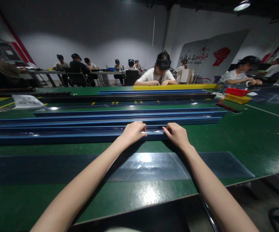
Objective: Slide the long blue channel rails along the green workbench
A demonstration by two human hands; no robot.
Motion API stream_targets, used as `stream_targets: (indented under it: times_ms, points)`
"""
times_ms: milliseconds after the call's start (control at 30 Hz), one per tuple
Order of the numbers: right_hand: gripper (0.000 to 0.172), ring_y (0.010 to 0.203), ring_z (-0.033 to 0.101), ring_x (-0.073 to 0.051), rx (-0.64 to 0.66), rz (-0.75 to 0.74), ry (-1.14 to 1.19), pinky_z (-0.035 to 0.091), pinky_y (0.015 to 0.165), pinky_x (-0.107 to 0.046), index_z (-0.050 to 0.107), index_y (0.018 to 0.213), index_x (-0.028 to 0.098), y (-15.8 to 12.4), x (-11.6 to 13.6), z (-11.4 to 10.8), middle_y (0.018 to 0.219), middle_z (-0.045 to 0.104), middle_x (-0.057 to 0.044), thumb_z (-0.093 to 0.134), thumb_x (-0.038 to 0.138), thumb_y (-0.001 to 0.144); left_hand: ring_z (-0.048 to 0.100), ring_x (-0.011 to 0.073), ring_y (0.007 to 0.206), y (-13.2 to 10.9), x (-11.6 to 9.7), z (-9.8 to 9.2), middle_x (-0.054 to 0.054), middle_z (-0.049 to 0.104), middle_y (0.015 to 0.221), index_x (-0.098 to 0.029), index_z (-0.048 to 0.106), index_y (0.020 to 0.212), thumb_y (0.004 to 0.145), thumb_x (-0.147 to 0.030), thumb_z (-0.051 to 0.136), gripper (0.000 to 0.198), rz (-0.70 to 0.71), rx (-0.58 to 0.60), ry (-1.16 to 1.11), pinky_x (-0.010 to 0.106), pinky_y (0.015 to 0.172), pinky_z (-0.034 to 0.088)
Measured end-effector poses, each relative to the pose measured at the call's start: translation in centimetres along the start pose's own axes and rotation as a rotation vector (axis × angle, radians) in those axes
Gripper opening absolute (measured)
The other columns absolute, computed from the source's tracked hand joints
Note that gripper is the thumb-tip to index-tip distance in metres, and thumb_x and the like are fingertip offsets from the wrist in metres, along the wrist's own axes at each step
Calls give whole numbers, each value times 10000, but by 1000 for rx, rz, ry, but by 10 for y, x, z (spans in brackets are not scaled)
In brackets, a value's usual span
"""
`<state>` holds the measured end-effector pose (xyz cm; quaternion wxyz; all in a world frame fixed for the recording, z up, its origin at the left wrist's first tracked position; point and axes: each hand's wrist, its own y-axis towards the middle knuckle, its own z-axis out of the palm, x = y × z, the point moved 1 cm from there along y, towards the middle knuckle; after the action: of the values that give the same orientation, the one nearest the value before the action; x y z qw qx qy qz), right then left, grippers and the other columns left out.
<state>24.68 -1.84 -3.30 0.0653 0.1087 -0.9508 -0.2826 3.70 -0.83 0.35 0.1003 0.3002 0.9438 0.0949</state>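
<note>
A long blue channel strip (pixel 64 133) with a glossy clear inner face lies crosswise on the green table. My left hand (pixel 134 130) is closed at its near edge, thumb toward the right, with a small bright white spot by the fingertips. At the strip's right end, my right hand (pixel 177 133) has its fingers curled over it and the thumb pointing left. A short stretch of strip shows between my hands. Just behind, more blue strips (pixel 192 120) lie parallel. Closer to me, a clear plastic sheet (pixel 209 164) rests flat beneath my forearms.
Across the green table (pixel 255 141), a person leans over a yellow strip (pixel 178 87). Dark strips (pixel 139 97) lie midway. Red and yellow bins (pixel 237 95) and a phone-like dark slab (pixel 227 108) sit at right, a crumpled plastic bag (pixel 28 101) at left.
</note>
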Motion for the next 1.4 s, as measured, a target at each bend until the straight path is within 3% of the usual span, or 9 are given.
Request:
stream_targets:
  times_ms: [567, 1400]
  points:
    - [298, 602, 451, -125, -17, -30, 1, 272, 551, -231, 493, 625, 195, 0, -2, 3, 647, 543, -25, 406, 371, 849, 601, 178, 797, 0, -6, -3, 22, 659, 821, -200, 654, 755, 742, -296, 617, 103, -22, 34, 62, 243, 655, 423]
    - [330, 603, 472, -125, -5, -35, -10, 274, 548, -229, 513, 618, 188, 0, 0, 4, 638, 553, -27, 389, 380, 857, 624, 220, 800, 3, 2, 7, 49, 681, 819, -218, 679, 782, 771, -361, 558, 188, -53, 75, 51, 273, 657, 445]
